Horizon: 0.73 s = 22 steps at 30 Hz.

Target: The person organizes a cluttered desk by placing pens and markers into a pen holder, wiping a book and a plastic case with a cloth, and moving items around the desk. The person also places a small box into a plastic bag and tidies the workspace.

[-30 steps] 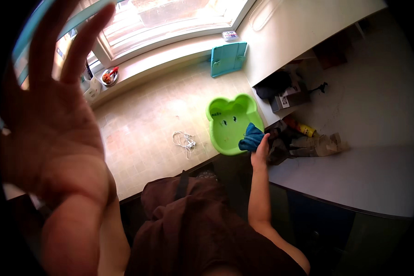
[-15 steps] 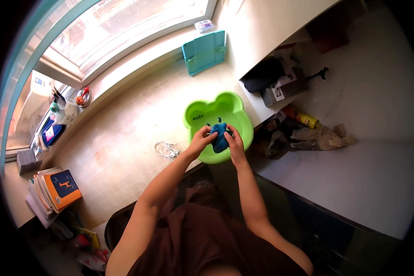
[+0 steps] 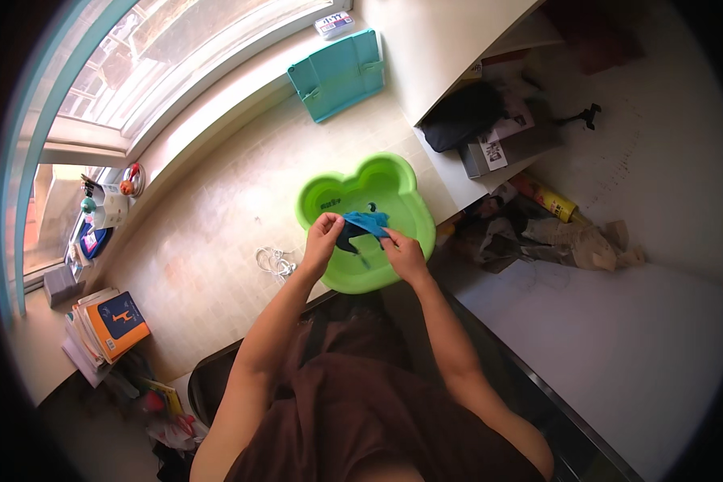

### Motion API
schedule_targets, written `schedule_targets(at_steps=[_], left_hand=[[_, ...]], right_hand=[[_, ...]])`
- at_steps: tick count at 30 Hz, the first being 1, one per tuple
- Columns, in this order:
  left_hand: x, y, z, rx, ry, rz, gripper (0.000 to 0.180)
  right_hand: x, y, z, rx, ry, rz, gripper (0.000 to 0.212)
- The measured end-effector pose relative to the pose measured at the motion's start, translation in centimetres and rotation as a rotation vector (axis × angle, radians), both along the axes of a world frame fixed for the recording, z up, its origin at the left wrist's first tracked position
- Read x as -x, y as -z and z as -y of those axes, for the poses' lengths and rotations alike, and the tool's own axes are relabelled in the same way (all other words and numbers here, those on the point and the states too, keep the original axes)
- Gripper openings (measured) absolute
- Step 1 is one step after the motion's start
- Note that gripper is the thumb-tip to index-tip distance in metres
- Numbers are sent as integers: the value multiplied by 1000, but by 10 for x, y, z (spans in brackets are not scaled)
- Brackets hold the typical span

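Note:
My left hand (image 3: 322,239) pinches one side of a small blue cloth (image 3: 369,222), and my right hand (image 3: 405,255) grips its other side. The cloth is stretched between my fingers, with a darker part hanging beneath the left side. Below both hands stands a bright green basin (image 3: 422,229) with a rounded, lobed outline. A little dark mark shows on the basin's inside beyond the cloth. Whether the basin holds water I cannot tell.
A white cable (image 3: 273,262) lies coiled left of the basin. Against the window ledge leans a teal folder-like panel (image 3: 339,76). Stacked books (image 3: 119,328) stand at the far left, and a yellow cylinder (image 3: 549,199) lies among clutter at right.
The blue cloth was bunched between both hands; now it is spread out. My hands have moved apart, the left one leftward. The whole view has shifted slightly.

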<state>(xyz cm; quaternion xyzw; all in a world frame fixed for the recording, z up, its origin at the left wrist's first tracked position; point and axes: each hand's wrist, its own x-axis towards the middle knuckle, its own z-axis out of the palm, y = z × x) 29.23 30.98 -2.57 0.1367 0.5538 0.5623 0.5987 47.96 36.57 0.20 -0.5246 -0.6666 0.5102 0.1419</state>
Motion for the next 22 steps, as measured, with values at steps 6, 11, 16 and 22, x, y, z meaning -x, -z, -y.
schedule_targets(at_steps=[6,11,16,22], left_hand=[[34,-18,-18,121,418,-330,22],[35,22,-45,169,506,-714,20],[12,51,-29,-56,301,-1175,39],[-45,102,-4,399,-35,-1106,53]], right_hand=[[-14,17,-29,299,219,-394,24],[1,66,-47,-64,133,-12,27],[8,66,-46,-158,32,170,32],[21,68,-32,-652,-247,527,39]])
